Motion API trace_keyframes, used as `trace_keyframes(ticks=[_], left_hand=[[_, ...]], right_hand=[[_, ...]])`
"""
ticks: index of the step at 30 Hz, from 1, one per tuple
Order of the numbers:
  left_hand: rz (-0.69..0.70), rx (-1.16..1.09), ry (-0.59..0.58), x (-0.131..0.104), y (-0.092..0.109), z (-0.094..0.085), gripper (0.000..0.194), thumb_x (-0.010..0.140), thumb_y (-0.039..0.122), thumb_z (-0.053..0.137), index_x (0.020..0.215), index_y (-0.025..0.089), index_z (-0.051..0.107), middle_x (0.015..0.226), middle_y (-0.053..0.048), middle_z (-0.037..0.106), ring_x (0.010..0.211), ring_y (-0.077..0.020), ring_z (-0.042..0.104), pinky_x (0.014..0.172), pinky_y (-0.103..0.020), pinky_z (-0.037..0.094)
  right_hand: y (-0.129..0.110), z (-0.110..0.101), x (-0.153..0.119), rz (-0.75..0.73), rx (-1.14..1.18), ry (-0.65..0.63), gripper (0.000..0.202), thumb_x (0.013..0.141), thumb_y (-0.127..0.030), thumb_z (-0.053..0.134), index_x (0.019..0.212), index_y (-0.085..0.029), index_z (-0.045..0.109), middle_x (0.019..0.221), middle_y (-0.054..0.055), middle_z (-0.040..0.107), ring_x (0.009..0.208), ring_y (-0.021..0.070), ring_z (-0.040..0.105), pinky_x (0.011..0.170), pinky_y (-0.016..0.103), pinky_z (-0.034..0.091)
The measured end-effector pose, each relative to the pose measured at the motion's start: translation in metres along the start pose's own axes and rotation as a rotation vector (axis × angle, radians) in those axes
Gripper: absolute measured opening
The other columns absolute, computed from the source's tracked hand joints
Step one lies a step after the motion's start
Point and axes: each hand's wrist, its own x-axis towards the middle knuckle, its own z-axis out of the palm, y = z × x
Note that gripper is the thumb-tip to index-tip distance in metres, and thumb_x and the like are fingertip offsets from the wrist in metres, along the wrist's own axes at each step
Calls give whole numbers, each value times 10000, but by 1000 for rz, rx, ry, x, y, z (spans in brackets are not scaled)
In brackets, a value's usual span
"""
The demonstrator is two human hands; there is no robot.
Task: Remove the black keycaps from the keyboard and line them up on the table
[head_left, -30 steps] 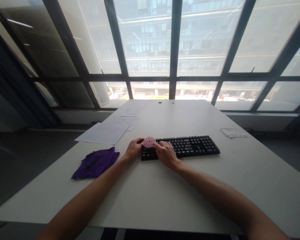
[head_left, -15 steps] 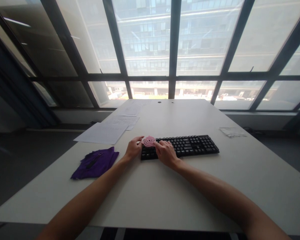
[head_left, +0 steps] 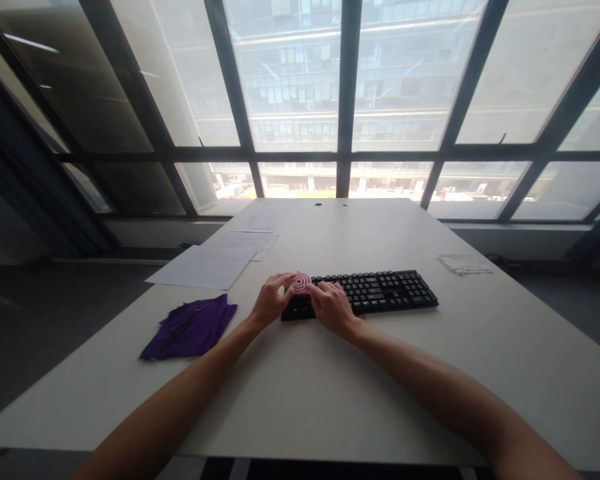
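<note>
A round pink piece with a spiral of rings [head_left: 301, 283] is over the left end of a black keyboard [head_left: 380, 292]. My left hand [head_left: 273, 299] grips its left side, with the fingers along the far edge and the thumb on the near side. On the piece's right edge are the closed fingertips of my right hand [head_left: 333, 308], which lies over the keyboard. The underside of the piece is hidden, so I cannot tell whether it touches the keys.
On the white table [head_left: 320, 393], a purple cloth [head_left: 207, 330] bearing a small dark tool [head_left: 187, 323] lies left of my left hand. Paper sheets [head_left: 205, 263] are at the back left. A thin clear packet [head_left: 464, 264] is at the right.
My left hand has shifted slightly right and now covers the left part of the pink piece with its fingers and thumb. My right hand has hardly moved.
</note>
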Motion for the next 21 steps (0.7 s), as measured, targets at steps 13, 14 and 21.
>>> trace_keyframes(ticks=[13, 14, 21], left_hand=[[102, 84, -140, 2, -3, -17, 542, 802, 506, 705, 1260, 223, 644, 1216, -114, 661, 1161, -295, 567, 1030, -439, 434], [105, 113, -164, 2, -1, -22, 569, 790, 519, 711, 1271, 223, 637, 1202, -118, 662, 1144, -302, 571, 1016, -442, 438], [96, 165, -214, 1, 1, -30, 613, 776, 536, 714, 1291, 216, 621, 1153, -123, 649, 1087, -307, 588, 968, -419, 459]], right_hand=[[1, -4, -1, -34, 5, -6, 315, 975, -231, 464, 1240, -244, 634, 950, 67, 665, 898, 200, 562, 835, 320, 327], [0, -4, -2, -47, 12, -8, 316, 971, -228, 472, 1241, -247, 633, 952, 65, 668, 906, 200, 563, 844, 320, 326], [-2, -4, -2, -59, 3, -7, 298, 989, -257, 457, 1227, -260, 637, 944, 59, 672, 915, 202, 568, 848, 324, 326]])
